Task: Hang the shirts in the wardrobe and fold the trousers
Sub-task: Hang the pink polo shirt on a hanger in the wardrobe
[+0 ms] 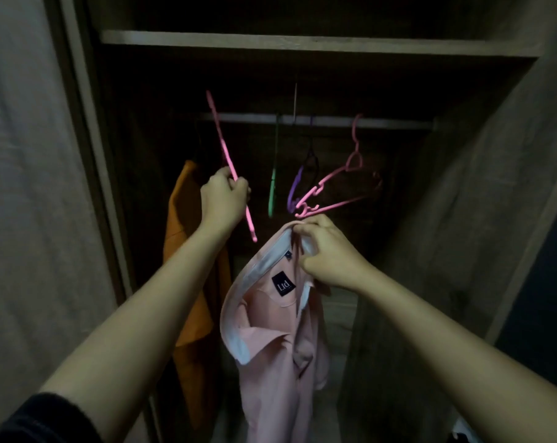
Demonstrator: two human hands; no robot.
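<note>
I stand facing the open wardrobe. My left hand [224, 199] grips a pink hanger [221, 135], seen edge-on and tilted, in front of the rail [382, 122]. My right hand [328, 254] pinches the collar of a pale pink shirt [270, 353] with a dark neck label; the shirt hangs down below that hand. Just above my right hand, another pink hanger [344, 179] hangs from the rail, swung toward me.
An orange garment [182, 266] hangs at the left of the rail. A green hanger [273, 187] and a purple hanger [297, 182] hang between my hands. A shelf [302, 43] runs above. Wardrobe side panels [462, 235] close in left and right.
</note>
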